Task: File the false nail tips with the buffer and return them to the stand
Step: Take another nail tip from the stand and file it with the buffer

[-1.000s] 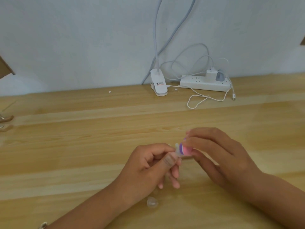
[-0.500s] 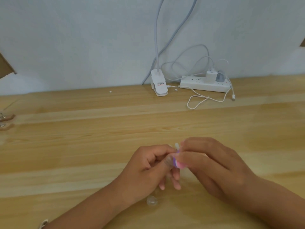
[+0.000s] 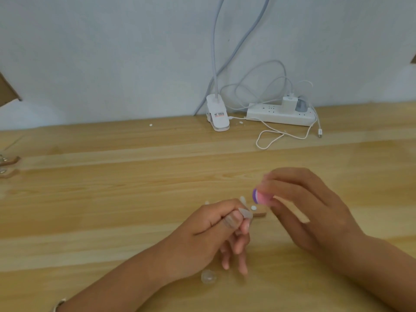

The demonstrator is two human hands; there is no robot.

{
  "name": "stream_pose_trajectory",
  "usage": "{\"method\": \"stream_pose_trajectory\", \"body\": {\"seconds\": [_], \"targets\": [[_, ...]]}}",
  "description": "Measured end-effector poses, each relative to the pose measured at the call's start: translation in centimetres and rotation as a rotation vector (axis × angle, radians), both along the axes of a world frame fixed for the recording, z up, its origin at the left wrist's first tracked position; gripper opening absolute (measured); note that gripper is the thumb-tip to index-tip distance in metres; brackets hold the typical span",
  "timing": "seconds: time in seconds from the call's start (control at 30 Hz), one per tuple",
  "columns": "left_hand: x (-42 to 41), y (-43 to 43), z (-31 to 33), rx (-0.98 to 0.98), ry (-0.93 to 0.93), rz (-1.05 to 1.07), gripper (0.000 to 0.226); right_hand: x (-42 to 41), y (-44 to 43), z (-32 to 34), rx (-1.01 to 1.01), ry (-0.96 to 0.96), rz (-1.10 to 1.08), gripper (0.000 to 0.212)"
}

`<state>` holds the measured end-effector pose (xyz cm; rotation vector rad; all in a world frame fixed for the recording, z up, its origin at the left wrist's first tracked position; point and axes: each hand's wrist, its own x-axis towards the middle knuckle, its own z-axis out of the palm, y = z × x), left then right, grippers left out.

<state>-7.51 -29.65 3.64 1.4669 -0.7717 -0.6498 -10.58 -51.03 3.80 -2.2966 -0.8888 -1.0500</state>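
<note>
While the left hand (image 3: 202, 235) pinches a clear nail tip (image 3: 245, 214) between thumb and forefinger, its other fingers hang loosely down toward the table (image 3: 90, 199). The right hand (image 3: 304, 212) grips the buffer (image 3: 261, 197), a pink block with a purple end, in its curled fingertips. The buffer is held just above and to the right of the tip, close to it but apart. Between the two hands a small wooden stand (image 3: 260, 214) lies on the table, partly hidden behind the left fingers, with a few white bits on and around it. A second clear tip (image 3: 209, 276) lies loose on the wood below the left hand, toward the near edge. Along the far edge, against the wall (image 3: 112, 52), a white clip lamp (image 3: 217, 115) is fastened beside a power strip (image 3: 279, 113), and a thin white cable (image 3: 270, 138) loops in front of it.
</note>
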Motion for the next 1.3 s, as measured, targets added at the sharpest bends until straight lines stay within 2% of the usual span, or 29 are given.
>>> {"method": "stream_pose_trajectory", "body": {"seconds": [0.1,0.17,0.23,0.33,0.4,0.47,0.57,0.63,0.73,0.8,0.9,1.0,1.1,1.23,1.3], "targets": [[0.2,0.2,0.0,0.006,-0.005,-0.023,0.029,-0.7,1.1,-0.8,-0.090,-0.007,0.131,0.018],[0.1,0.2,0.2,0.004,-0.006,-0.037,0.028,-0.2,0.4,-0.6,-0.147,-0.022,0.091,0.020],[0.0,0.2,0.5,-0.002,0.004,-0.043,0.027,0.4,-0.6,-0.3,-0.125,-0.002,-0.019,0.021],[0.1,0.2,0.5,0.009,0.012,-0.052,0.027,-0.2,0.1,-0.3,-0.060,0.052,0.022,0.021],[0.2,0.3,0.5,0.023,0.031,-0.066,0.030,-0.8,0.6,-0.7,-0.148,0.035,0.141,0.021],[0.3,0.5,0.6,0.017,0.065,-0.082,0.028,-0.5,-0.1,-0.7,-0.281,-0.065,0.123,0.022],[0.3,0.7,0.8,-0.005,0.138,-0.113,0.026,0.4,-1.0,0.2,-0.165,0.004,-0.034,0.026],[0.4,0.6,0.8,0.000,0.146,-0.131,0.026,-0.2,0.1,0.6,-0.014,0.066,0.026,0.019],[0.6,0.7,0.9,0.013,0.193,-0.157,0.030,-1.2,1.3,-0.1,-0.121,0.020,0.205,0.022],[0.6,0.8,1.0,0.008,0.231,-0.201,0.025,-0.7,0.2,-0.1,-0.151,0.019,0.141,0.021],[0.8,0.9,1.0,-0.017,0.265,-0.208,0.024,0.0,-0.5,0.2,-0.062,0.045,0.001,0.019],[0.9,1.0,0.8,-0.059,0.293,-0.198,0.022,-0.8,0.8,0.0,-0.094,0.121,0.116,0.027],[0.9,1.0,0.7,-0.069,0.294,-0.197,0.023,-1.0,0.7,-0.5,-0.222,-0.044,0.153,0.020],[0.9,0.8,0.6,-0.063,0.256,-0.160,0.026,0.2,-0.6,0.6,-0.253,-0.077,-0.044,0.021],[0.9,0.7,0.4,-0.068,0.248,-0.150,0.027,-0.5,-0.1,0.3,-0.279,-0.133,0.042,0.022]]}}
